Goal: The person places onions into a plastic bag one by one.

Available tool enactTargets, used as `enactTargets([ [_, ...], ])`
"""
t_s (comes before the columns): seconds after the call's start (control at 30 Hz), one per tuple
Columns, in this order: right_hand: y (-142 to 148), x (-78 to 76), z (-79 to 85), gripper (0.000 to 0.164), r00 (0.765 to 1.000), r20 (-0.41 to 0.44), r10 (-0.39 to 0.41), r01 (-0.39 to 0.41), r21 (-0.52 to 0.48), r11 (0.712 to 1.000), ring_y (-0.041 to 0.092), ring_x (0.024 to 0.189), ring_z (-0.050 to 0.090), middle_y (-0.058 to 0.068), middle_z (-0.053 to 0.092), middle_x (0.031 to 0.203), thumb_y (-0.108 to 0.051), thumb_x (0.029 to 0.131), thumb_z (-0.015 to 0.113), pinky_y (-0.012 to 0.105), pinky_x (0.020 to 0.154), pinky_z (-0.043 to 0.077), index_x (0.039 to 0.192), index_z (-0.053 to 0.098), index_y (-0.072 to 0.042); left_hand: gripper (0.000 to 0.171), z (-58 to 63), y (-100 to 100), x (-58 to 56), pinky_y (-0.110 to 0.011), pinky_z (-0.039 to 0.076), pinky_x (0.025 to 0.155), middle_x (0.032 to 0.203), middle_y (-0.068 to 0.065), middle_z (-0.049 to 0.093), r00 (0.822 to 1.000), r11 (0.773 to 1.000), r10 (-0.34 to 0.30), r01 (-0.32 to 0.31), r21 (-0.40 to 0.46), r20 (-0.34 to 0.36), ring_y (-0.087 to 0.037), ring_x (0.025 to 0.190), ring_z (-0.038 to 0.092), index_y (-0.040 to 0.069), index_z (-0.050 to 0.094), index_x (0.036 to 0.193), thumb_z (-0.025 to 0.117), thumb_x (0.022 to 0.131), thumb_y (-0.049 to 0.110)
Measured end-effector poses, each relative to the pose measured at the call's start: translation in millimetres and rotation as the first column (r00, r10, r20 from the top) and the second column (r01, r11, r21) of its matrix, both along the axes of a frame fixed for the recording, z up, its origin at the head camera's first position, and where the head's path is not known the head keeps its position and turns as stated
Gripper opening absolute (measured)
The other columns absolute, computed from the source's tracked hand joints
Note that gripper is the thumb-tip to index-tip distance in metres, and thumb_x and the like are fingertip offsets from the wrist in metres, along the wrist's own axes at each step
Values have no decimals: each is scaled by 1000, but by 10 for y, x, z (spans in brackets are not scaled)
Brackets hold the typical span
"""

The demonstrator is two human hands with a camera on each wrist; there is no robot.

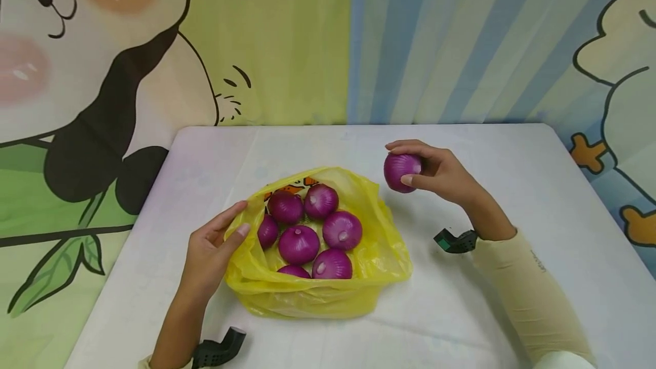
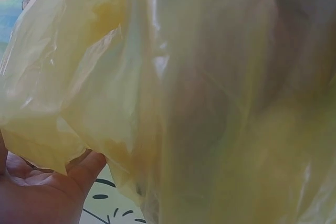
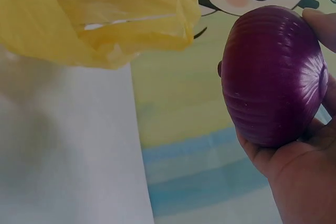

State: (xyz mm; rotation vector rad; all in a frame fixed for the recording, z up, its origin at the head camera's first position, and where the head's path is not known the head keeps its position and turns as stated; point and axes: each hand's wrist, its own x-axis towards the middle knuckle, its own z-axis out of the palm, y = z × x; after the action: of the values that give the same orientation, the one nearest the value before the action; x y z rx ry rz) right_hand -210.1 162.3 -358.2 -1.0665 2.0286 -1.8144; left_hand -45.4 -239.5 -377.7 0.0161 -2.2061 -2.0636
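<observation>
A yellow plastic bag lies open-mouthed on the table, with several red onions inside it. At the bag's left rim, my left hand grips the plastic, thumb at the mouth; the left wrist view is mostly filled by the bag's wrinkled side. Beyond the bag's right side, my right hand holds one red onion between thumb and fingers. That same onion shows large in the right wrist view, its glossy purple skin and pale end visible.
Under everything is a white-covered table with its far edge against a cartoon-printed cloth backdrop. Dark wrist cameras sit on both wrists. Printed on the bag's inner back wall is an orange design.
</observation>
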Motion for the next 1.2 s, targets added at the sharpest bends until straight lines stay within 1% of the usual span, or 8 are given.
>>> enactTargets([
  [0.3, -290, 17, 17, 46, 993, -9, 119, -120, -62, 991, 37, 123, 47, 17, 47, 140, 7, 86, 67, 45, 85, 55, 130, 55, 4, 45, -8, 3, -2, -26, 48, 91, 141, -15, 50, 1000, 1000, -2, 2, -9, -7, -13, 125, 52, -5, 50, 138, 61, 96, 7],
  [0.47, -450, 37, 43, 45, 982, 8, 191, -189, -83, 978, 37, 120, 50, 18, 46, 141, 2, 88, 67, 48, 79, 57, 131, 55, 2, 45, -3, 7, 0, -26, 48, 91, 141, -14, 50, 1000, 1000, 5, -5, -12, -4, -12, 125, 52, -5, 50, 138, 61, 96, 8],
  [0.53, -516, 45, 53, 45, 973, 17, 232, -230, -84, 970, 37, 119, 50, 18, 44, 142, 1, 88, 67, 48, 77, 57, 131, 55, 1, 45, -5, 6, 4, -26, 48, 91, 141, -14, 50, 1000, 1000, 7, -7, -20, -4, -12, 125, 52, -5, 50, 138, 61, 96, 8],
  [0.67, -656, 62, 63, 42, 945, 24, 325, -322, -94, 942, 37, 124, 47, 19, 43, 142, 0, 90, 65, 49, 83, 55, 131, 56, -1, 45, -8, 3, 0, -26, 48, 91, 141, -14, 51, 1000, 1000, 5, -5, -31, -8, -12, 125, 51, -5, 50, 138, 61, 96, 8],
  [0.8, -797, 89, 55, 41, 921, 24, 389, -385, -105, 917, 38, 127, 43, 22, 42, 142, -1, 91, 65, 52, 88, 52, 131, 56, 0, 44, -5, 6, -18, -25, 48, 92, 141, -13, 51, 1000, 999, 0, -1, -36, -13, -12, 126, 51, -4, 51, 137, 61, 96, 8],
  [0.93, -944, 119, 14, 43, 904, 41, 426, -420, -110, 901, 37, 128, 43, 21, 44, 141, -2, 91, 65, 52, 92, 50, 132, 53, 2, 44, 0, 9, -27, -26, 48, 92, 141, -14, 51, 1000, 1000, -1, 1, -30, -17, -13, 125, 52, -4, 51, 137, 62, 96, 7],
  [1.03, -1057, 146, -21, 43, 892, 45, 449, -444, -100, 891, 36, 129, 43, 18, 47, 139, 2, 89, 66, 51, 92, 50, 131, 52, 4, 44, 0, 8, -22, -26, 48, 91, 140, -14, 52, 1000, 1000, 0, -1, -24, -15, -13, 124, 53, -5, 51, 137, 62, 96, 7],
  [1.2, -1252, 190, -76, 44, 882, 29, 470, -468, -63, 882, 31, 127, 45, 19, 50, 136, 5, 86, 69, 49, 90, 52, 128, 55, 5, 44, -7, 4, -11, -26, 48, 91, 140, -13, 52, 1000, 1000, 6, -6, -26, -9, -12, 124, 53, -5, 51, 137, 62, 96, 7],
])
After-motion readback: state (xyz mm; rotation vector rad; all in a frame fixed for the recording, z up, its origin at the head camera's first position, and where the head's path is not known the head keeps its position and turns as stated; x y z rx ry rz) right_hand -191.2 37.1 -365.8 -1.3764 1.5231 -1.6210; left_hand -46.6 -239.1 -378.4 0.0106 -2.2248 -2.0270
